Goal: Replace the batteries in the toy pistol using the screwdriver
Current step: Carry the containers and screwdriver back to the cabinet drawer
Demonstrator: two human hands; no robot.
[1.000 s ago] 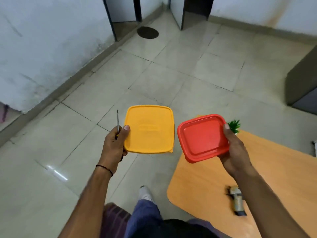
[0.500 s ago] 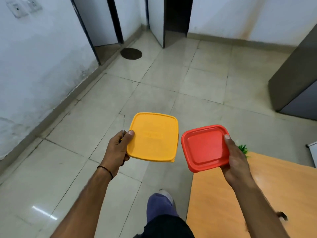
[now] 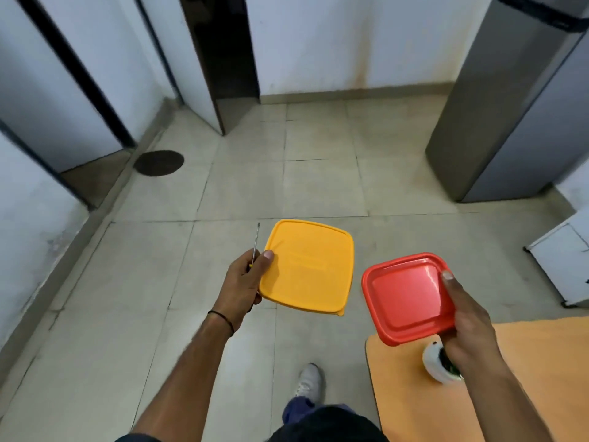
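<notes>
while the grey fridge (image 3: 516,100) stands at the far right, the orange table (image 3: 526,378) lies nearer than it, a white pot (image 3: 435,362) on its corner. left of the table, the left hand (image 3: 245,282) grips a yellow lid (image 3: 307,266) together with the screwdriver (image 3: 255,240). the right hand (image 3: 468,323) above the table grasps a red lid (image 3: 404,298); the toy pistol is out of sight.
</notes>
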